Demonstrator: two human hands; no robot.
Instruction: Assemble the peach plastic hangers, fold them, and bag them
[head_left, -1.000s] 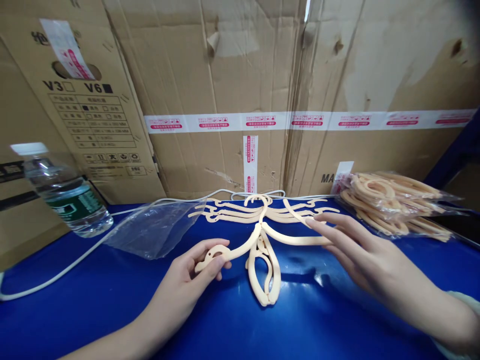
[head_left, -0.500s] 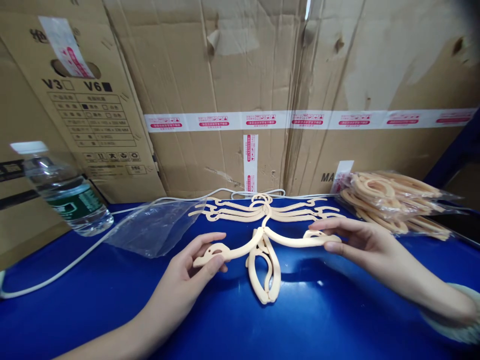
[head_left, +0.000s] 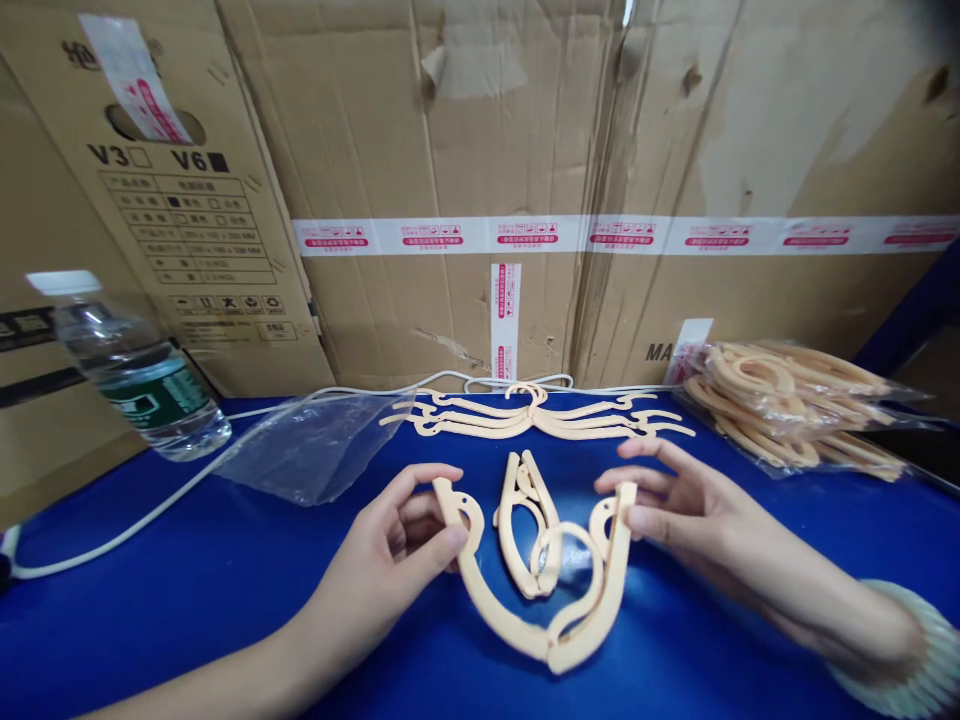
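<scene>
A cream folding hanger (head_left: 501, 618) is held between my two hands, its arms bent up into a U with the centre joint nearest me. My left hand (head_left: 409, 535) pinches the end of one arm between thumb and fingers. The other arm's end is pinched by my right hand (head_left: 667, 510). The hanger's hook curls inside the U. Just behind it, a second folded hanger (head_left: 510, 535) lies on the blue table (head_left: 247, 610), partly covered by the hook. Farther back, several unfolded hangers (head_left: 480, 425) lie overlapping with arms spread.
Plastic-wrapped hangers (head_left: 795, 390) are stacked at the right. A clear plastic bag (head_left: 307, 455) lies at the left beside a water bottle (head_left: 150, 380). A white cable (head_left: 127, 545) runs along the table's left and back. Cardboard boxes (head_left: 450, 130) wall off the back.
The held hanger has turned over toward me: its arms swung from spread wide to a U, and its hook now sits between them. My right hand has moved left, closer to my left hand.
</scene>
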